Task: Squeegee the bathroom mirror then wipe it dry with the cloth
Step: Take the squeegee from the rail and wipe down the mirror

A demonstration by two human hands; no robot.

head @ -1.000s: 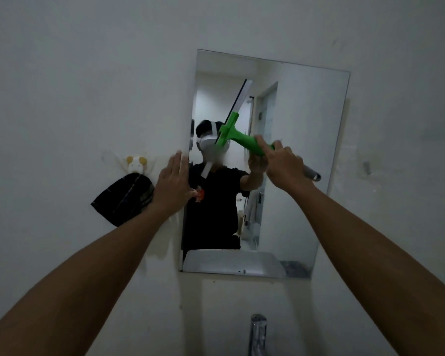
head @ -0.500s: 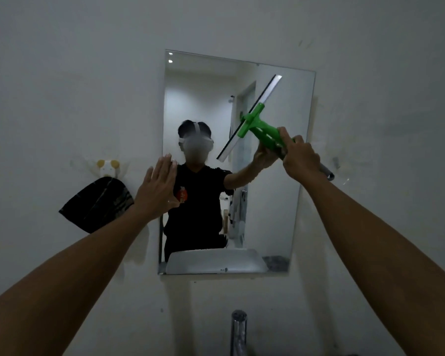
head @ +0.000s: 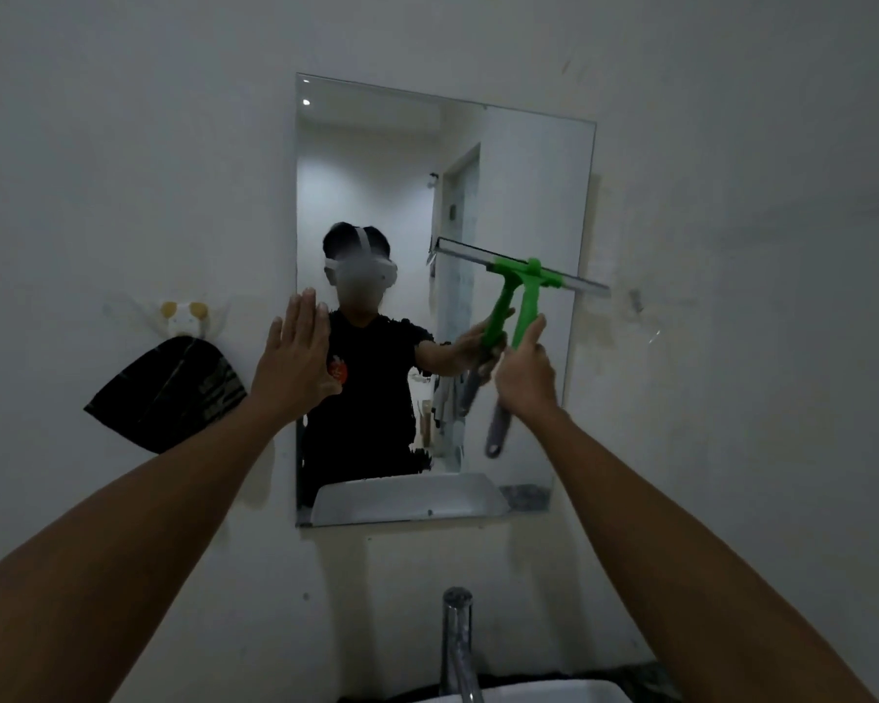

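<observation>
A frameless rectangular mirror (head: 518, 159) hangs on the white wall. My right hand (head: 526, 375) grips the handle of a green squeegee (head: 529, 296), whose blade lies almost level across the mirror's right half at mid height, its right end past the mirror's edge. My left hand (head: 295, 357) is flat with fingers apart against the mirror's left edge. A dark cloth (head: 166, 395) hangs from a hook left of the mirror. The mirror shows a person's reflection and a doubled image of the squeegee.
A chrome tap (head: 458, 646) rises at the bottom centre above the rim of a white basin (head: 544, 695). A small animal-shaped wall hook (head: 184, 317) holds the cloth. A small fitting (head: 635, 299) sticks out of the wall right of the mirror.
The squeegee blade has swung from a steep diagonal to nearly level and dropped lower on the mirror's right side. My right hand moved down. My left hand stayed at the left edge.
</observation>
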